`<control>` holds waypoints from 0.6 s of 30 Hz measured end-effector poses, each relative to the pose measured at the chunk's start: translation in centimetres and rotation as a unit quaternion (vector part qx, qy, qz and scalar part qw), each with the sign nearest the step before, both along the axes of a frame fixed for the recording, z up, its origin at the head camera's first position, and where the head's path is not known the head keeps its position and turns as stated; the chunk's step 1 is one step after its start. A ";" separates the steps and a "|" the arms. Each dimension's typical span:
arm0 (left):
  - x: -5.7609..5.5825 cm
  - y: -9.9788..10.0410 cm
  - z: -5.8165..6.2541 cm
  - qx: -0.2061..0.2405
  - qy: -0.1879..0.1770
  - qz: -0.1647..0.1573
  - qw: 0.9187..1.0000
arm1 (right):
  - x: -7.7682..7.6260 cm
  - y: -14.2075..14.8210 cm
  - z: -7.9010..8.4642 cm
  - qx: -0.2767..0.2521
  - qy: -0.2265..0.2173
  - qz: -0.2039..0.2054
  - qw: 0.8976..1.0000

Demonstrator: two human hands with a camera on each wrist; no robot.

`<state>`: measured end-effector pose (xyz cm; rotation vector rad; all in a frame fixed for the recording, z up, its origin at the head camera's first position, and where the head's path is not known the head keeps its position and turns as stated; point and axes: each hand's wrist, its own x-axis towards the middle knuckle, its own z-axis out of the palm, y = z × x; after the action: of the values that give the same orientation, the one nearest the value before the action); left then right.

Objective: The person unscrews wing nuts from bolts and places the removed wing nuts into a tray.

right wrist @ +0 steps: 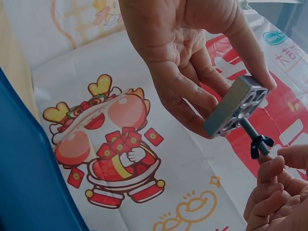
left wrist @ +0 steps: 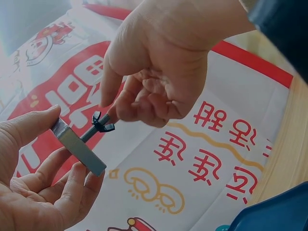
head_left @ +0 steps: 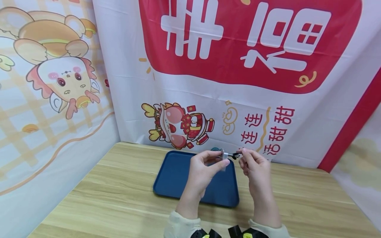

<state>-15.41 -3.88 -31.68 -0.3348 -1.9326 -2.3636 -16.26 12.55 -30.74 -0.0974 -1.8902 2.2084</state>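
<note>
My left hand (head_left: 200,173) holds a small rectangular silver metal block (left wrist: 79,150) between thumb and fingers, raised above the blue tray. Out of one face of the block sticks a threaded bolt (left wrist: 89,134), and a black wing nut (left wrist: 102,124) sits partway along it. In the right wrist view the block's hollow, ribbed side (right wrist: 250,103) shows. The right hand (head_left: 256,167) has its thumb and index finger at the bolt's free end, close beside the wing nut (right wrist: 260,144); its other fingers are curled in. The exact fingertip contact is partly hidden.
Beneath the hands lies a dark blue tray (head_left: 175,180) on a wooden table (head_left: 125,188). A white cloth with red print (head_left: 128,82) hangs behind the table, and a patterned cloth (head_left: 44,138) covers the left side. A small teal round shape (head_left: 215,149) shows behind the left hand.
</note>
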 end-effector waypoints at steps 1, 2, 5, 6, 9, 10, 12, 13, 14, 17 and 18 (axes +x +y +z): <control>0.0 0.0 0.0 -0.001 0.000 -0.001 1.000 | 0.0 -0.1 0.0 0.000 -0.001 0.004 1.000; 0.0 0.0 0.0 -0.001 0.001 -0.001 1.000 | 0.0 -0.2 0.0 0.000 -0.001 0.007 1.000; 0.0 0.0 0.0 -0.001 0.002 -0.002 1.000 | -0.1 -0.4 -0.1 0.001 0.001 0.015 1.000; 0.0 0.0 0.0 -0.001 0.001 -0.002 1.000 | -0.1 -0.4 -0.1 0.002 0.001 0.016 1.000; 0.0 0.0 0.0 -0.001 0.001 -0.001 1.000 | -0.1 -0.5 -0.1 0.001 0.004 0.019 1.000; 0.0 0.0 0.0 -0.001 0.001 -0.001 1.000 | -0.1 -0.5 -0.1 0.000 0.004 0.021 1.000; 0.0 0.0 0.0 -0.002 0.000 0.000 1.000 | -0.1 -0.5 0.0 -0.003 0.008 0.024 1.000; 0.0 0.0 0.0 -0.002 0.000 0.001 1.000 | -0.1 -0.5 0.0 -0.004 0.011 0.027 1.000; 0.0 0.0 0.0 -0.002 0.000 0.001 1.000 | -0.1 -0.4 0.0 -0.003 0.014 0.029 0.999; 0.0 -0.1 0.0 0.000 0.001 0.001 1.000 | 0.0 -0.4 -0.1 0.005 0.027 0.038 0.999; -0.1 -0.1 0.0 0.001 0.001 0.001 1.000 | 0.0 -0.4 -0.1 0.007 0.031 0.041 0.999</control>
<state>-15.46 -3.97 -31.67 -0.3355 -1.9289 -2.3620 -16.28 12.18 -30.83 0.0524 -1.9089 2.2219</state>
